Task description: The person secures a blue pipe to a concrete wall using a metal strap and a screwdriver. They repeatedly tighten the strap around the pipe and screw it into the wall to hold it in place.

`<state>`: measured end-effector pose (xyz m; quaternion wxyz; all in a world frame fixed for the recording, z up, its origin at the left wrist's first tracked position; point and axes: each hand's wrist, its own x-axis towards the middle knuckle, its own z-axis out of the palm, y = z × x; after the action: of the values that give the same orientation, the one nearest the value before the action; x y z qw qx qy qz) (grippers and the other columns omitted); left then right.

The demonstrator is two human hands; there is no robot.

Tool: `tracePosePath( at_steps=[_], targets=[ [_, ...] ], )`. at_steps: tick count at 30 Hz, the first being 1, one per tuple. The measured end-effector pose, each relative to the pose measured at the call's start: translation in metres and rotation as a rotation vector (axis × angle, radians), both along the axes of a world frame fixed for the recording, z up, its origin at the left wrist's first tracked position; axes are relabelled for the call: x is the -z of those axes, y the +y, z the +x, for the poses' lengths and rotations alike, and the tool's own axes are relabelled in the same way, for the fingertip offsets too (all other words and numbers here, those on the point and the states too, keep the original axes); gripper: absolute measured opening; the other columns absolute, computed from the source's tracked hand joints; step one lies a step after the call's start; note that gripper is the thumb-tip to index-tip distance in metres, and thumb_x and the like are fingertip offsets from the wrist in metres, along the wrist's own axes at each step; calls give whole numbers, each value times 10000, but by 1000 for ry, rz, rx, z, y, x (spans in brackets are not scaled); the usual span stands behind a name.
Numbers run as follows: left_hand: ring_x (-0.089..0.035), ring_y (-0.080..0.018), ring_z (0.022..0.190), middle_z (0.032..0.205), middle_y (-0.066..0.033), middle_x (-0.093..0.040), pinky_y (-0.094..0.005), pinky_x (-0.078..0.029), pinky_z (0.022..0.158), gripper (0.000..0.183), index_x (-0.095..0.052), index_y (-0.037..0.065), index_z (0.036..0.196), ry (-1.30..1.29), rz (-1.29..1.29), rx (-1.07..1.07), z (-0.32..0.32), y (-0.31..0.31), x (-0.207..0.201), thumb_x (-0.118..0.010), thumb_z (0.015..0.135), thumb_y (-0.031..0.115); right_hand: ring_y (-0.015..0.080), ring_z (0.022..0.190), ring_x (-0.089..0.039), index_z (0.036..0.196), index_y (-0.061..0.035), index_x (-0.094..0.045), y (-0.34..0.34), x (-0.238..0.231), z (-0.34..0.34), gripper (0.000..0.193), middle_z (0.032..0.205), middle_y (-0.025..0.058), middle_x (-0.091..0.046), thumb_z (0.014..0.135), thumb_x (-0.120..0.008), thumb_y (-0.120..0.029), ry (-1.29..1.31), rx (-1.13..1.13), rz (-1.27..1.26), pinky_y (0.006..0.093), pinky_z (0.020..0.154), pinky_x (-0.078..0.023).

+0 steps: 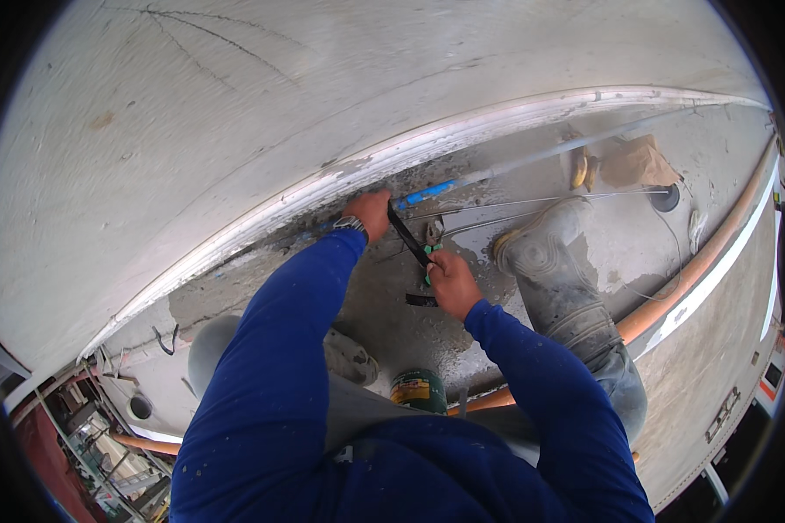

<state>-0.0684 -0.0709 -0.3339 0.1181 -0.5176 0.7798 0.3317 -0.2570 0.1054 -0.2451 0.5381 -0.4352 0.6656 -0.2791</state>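
Observation:
A long black strip (408,234), perhaps rubber or tape, stretches between my two hands. My left hand (371,214), a watch on its wrist, is closed at the strip's upper end, against a pole (425,193) wrapped in blue. My right hand (453,283) is closed round the strip's lower part, and a black tail (421,300) shows beside it. Pliers (434,230) with green handles lie on the wet floor just beyond my right hand, partly hidden by it. Whether my left fingers also grip the pole is hard to make out.
Thin metal rods (506,215) lie to the right, by my boot (532,244). Beyond are a brown paper piece (638,164) and a dark disc (665,198). A green can (419,390) stands near my body. An orange pipe (698,266) borders the ledge; a pale wall (235,113) rises opposite.

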Motion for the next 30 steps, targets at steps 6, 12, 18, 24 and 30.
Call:
tracePosePath(
  at_steps=[6, 12, 18, 24, 30],
  targets=[
    [-709, -500, 1073, 1103, -304, -738, -586, -573, 931, 294, -682, 34, 1196, 19, -19, 12, 2, 0, 4, -639, 908, 78, 419, 820, -685, 1063, 63, -664, 13, -15, 3, 194, 815, 241, -646, 1004, -569, -95, -64, 61, 6, 474, 769, -507],
    [-716, -486, 1084, 1131, -282, -746, -580, -583, 944, 269, -689, 44, 1194, -11, -6, 26, 1, -1, 0, -611, 944, 104, 357, 772, -659, 1074, 81, -647, 14, -32, 0, 191, 789, 224, -620, 1010, -568, -80, -88, 55, 11, 444, 757, -505],
    [-711, -475, 1113, 1161, -271, -745, -576, -577, 968, 305, -695, 55, 1231, -9, 14, 27, 0, -2, -6, -615, 940, 101, 311, 721, -624, 1066, 80, -645, 21, -31, -4, 192, 767, 217, -605, 1010, -581, -92, -68, 48, -39, 439, 727, -494],
    [-716, -466, 1101, 1145, -268, -748, -574, -580, 957, 296, -705, 64, 1216, 4, 7, 16, 0, -2, -6, -616, 936, 99, 235, 704, -593, 1079, 65, -663, 22, -39, -6, 190, 742, 167, -585, 1020, -581, -95, -105, 54, 23, 429, 699, -490],
    [-717, -474, 1079, 1115, -277, -748, -579, -581, 940, 291, -706, 65, 1202, -11, 21, 21, -2, -3, -10, -618, 925, 85, 167, 717, -577, 1082, 61, -673, 24, -44, -8, 184, 735, 121, -585, 1025, -580, -87, -113, 55, 6, 396, 687, -486]
  ],
)
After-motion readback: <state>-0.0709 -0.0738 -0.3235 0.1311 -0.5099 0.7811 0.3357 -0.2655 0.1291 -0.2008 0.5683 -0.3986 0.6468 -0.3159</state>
